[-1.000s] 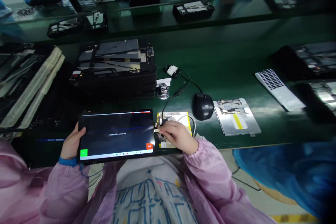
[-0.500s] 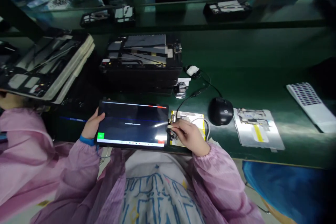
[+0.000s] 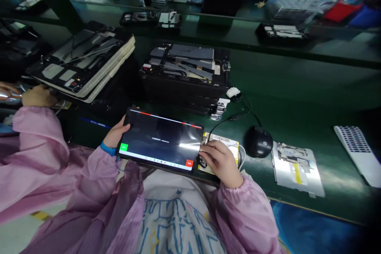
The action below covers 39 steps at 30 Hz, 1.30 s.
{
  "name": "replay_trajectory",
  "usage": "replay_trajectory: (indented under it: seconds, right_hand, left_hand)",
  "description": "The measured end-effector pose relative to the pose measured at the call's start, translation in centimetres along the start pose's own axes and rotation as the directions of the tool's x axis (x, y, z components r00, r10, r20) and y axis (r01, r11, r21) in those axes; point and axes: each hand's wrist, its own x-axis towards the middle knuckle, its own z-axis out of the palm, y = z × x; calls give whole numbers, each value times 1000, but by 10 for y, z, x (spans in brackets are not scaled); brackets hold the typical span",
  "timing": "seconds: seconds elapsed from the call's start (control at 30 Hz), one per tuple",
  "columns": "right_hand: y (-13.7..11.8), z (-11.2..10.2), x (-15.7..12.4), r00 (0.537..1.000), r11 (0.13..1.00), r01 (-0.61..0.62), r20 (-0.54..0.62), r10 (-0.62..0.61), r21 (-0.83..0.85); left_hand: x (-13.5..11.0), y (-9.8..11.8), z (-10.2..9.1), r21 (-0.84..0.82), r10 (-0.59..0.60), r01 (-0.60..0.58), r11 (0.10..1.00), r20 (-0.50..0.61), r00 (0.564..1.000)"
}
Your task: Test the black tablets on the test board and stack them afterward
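A tablet (image 3: pixel 160 137) with a lit dark screen is tilted near the table's front edge; a green square and a red square show in its lower corners. My left hand (image 3: pixel 116 135) is closed around its left end, thumb on the front. At the right edge, my right hand (image 3: pixel 223 162) pinches the small end of a white cable (image 3: pixel 243 154). Fingers hide most of the plug, and I cannot tell if it sits in the tablet's port. Beneath this hand lies a board with yellow edges (image 3: pixel 230 139), partly covered.
A black mouse (image 3: pixel 258 142) and a silver metal plate (image 3: pixel 297 170) lie to the right, near a white label-covered strip (image 3: pixel 358 152). Stacked device housings (image 3: pixel 184 63) stand behind; another stack (image 3: pixel 86 61) is at left, beside a co-worker's hand (image 3: pixel 38 96). People in blue work opposite.
The camera view has shifted, so the bench appears lower and farther right. The tablet now slants down toward its right end. Red marks along the screen's top have changed, and both hands keep their grips.
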Motion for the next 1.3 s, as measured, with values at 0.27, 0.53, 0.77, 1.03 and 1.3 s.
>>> replay_trajectory:
  seconds: [0.27,0.53,0.77,1.03,1.3]
  right_hand:
    - [-3,-3,10,992,986,113,65,-105,-123]
    - [-4,-4,18,985,983,145,109,-132,-113]
    - [-3,-4,19,982,990,138,136,-132,-37]
    - [8,-5,16,977,985,170,133,-169,1]
    - [16,-13,22,926,930,360,152,-347,-70]
  left_hand:
    - [-1,5,2,9,-64,64,998,-10,998]
    - [1,5,2,28,-54,53,998,47,997]
    - [1,4,2,45,-27,25,999,51,998]
    - [5,3,2,53,-21,17,998,66,998]
    - [7,3,1,1,-34,34,999,75,997]
